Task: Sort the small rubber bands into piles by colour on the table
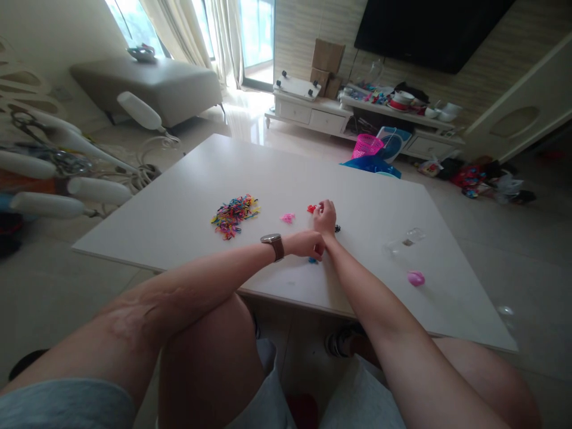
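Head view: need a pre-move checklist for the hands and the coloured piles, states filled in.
1. Pink pile apart from multicoloured pile: ok, bare tabletop between them.
2. Hands visually clear of each other: not ok, the left hand overlaps the right wrist in this view.
3. Red pile gripped by the right hand: cannot tell, fingers hide the contact.
4. Blue pile gripped by the left hand: cannot tell, it shows just below the fingers.
5. Black pile fully visible: not ok, right wrist partly covers it.
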Demonstrator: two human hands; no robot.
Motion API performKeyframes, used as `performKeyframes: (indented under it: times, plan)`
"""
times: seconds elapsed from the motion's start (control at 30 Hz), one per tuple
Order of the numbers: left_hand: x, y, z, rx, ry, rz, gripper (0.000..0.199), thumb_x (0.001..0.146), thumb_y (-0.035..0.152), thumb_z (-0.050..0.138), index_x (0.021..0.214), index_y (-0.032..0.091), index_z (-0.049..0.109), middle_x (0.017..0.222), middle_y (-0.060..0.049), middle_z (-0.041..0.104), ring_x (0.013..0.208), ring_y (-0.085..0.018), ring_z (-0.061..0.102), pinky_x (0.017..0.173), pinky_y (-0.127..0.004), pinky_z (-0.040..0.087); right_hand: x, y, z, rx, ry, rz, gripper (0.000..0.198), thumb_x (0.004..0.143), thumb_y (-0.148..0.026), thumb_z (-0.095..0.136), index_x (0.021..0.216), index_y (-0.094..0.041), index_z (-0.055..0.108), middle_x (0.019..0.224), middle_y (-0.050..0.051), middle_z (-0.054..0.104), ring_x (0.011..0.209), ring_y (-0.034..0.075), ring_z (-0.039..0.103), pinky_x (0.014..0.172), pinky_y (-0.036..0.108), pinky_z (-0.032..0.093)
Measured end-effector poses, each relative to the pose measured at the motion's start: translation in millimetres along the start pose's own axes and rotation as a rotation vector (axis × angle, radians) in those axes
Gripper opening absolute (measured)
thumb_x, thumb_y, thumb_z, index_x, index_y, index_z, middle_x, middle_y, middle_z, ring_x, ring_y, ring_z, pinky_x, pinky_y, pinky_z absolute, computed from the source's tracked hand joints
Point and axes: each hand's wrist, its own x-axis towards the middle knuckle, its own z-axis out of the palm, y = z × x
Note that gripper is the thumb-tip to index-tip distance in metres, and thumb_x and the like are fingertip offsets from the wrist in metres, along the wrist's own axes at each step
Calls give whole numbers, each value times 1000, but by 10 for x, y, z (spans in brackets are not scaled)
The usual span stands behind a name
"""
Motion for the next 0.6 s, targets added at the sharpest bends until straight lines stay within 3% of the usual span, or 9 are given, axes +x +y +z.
performKeyframes:
  times: [0.13,0.2,0.37,0.47,0.53,0.6]
  plan:
    - [-44,11,-90,49,25,-27,7,82,19,75,76,15,77,71,-2,72,61,-12,57,63,-24,41,-12,-49,-36,20,5,1,11,89,-15,45,85,-25,46,87,3,54,80,21,50,80,35,44]
    - [-89,-1,-195,67,72,-39,12,85,21,71,76,15,76,68,-2,70,59,-11,55,64,-25,41,-59,-106,-104,19,-55,-25,12,88,-13,45,84,-24,48,87,4,56,81,21,51,81,35,44]
    - [-347,-157,-595,145,269,-113,22,85,27,66,68,15,73,60,-1,64,56,-11,47,61,-26,35,-301,-258,-521,24,-470,-249,14,92,-16,49,88,-22,60,92,7,62,93,23,57,89,36,47]
    - [-641,-291,-856,111,451,-283,23,83,34,66,72,16,75,63,-2,66,57,-12,49,60,-26,34,-448,-287,-854,58,-740,-357,17,95,-28,59,108,-20,68,107,10,65,101,24,59,94,38,49]
    - [-847,-349,-990,56,562,-430,26,82,38,66,71,16,74,63,-2,66,56,-12,48,58,-26,35,-526,-277,-1015,71,-906,-455,35,88,-34,74,120,-21,69,118,11,65,107,26,59,100,41,48]
    - [-1008,-359,-1076,-1,638,-579,27,81,39,65,70,16,73,61,-3,64,54,-12,48,55,-26,34,-591,-260,-1089,65,-1007,-508,34,85,-30,79,117,-23,73,117,11,66,107,25,60,100,40,48]
